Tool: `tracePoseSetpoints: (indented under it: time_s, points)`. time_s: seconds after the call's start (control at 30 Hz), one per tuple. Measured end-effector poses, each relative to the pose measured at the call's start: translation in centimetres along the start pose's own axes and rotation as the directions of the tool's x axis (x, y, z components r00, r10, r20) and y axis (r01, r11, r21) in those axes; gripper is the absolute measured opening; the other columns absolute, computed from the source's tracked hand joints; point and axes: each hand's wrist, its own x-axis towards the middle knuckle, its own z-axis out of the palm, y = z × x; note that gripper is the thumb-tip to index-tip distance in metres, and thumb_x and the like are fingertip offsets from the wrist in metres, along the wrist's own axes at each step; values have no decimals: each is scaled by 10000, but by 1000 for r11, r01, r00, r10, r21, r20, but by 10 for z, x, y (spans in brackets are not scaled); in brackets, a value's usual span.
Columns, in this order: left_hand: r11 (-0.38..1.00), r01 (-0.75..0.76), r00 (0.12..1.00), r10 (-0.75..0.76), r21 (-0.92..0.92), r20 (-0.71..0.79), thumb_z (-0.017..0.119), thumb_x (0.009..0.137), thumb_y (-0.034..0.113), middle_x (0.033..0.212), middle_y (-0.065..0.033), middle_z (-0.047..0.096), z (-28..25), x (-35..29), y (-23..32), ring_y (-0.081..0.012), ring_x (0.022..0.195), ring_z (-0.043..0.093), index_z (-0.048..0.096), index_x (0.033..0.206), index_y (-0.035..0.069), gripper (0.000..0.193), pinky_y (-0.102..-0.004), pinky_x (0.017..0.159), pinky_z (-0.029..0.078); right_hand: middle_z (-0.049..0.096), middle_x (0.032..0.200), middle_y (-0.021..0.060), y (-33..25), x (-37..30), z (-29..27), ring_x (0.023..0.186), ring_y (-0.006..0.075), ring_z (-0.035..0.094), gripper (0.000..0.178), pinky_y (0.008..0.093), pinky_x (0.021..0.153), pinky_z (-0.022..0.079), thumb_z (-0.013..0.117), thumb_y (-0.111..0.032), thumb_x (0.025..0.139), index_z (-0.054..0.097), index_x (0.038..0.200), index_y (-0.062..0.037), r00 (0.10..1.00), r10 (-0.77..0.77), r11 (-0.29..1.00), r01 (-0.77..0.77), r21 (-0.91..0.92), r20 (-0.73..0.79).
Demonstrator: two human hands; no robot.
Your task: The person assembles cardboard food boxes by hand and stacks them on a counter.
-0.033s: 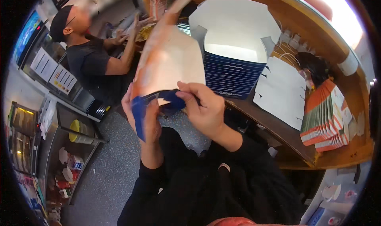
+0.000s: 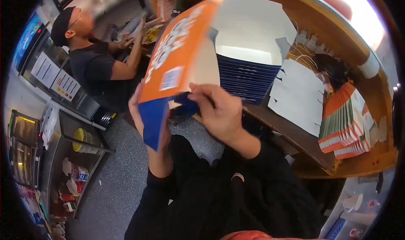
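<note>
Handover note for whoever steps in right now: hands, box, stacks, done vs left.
Left hand: behind the orange and blue carton box, gripping its blue end.
Right hand: fingers pinching the blue flap at the box's bottom.
Box is raised off the wooden counter, partly opened; bottom flaps not closed.
Stack of assembled blue boxes sits on the counter; flat orange blanks stand at the right.
Left: close the bottom flaps, probably add it to the stack.

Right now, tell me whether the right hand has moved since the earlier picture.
No. The right hand pinches the orange-and-blue carton at the same spot as before, just below and left of the blue stack on the counter.
</note>
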Motion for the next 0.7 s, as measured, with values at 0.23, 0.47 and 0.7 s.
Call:
tracePoseSetpoints:
  time_s: [0.23,0.47,0.7]
  points:
    - [951,-185,942,244,-249,229,686,718,210,1223,-166,402,44,38,27,-221,1110,437,314,1220,-34,670,-320,935,355,622,697,96,-32,51,-28,651,200,634,147,284,561,482,603,6,699,576,842,-6,937,-238,960,267,-87,254]
    - [935,89,933,42,-343,358,544,780,95,961,-80,510,114,92,10,-171,833,535,400,1102,33,358,-275,655,469,525,1092,154,-5,122,-99,940,252,541,409,328,801,413,628,-241,756,514,1078,-16,830,-555,549,411,-727,50]
    - [944,315,887,-257,-96,383,452,772,153,971,-78,530,146,139,-28,-168,854,520,447,1183,24,431,-308,678,463,456,1133,153,35,154,-155,1078,225,418,549,357,915,332,443,-456,855,388,1172,-10,968,251,925,-246,-291,-19]
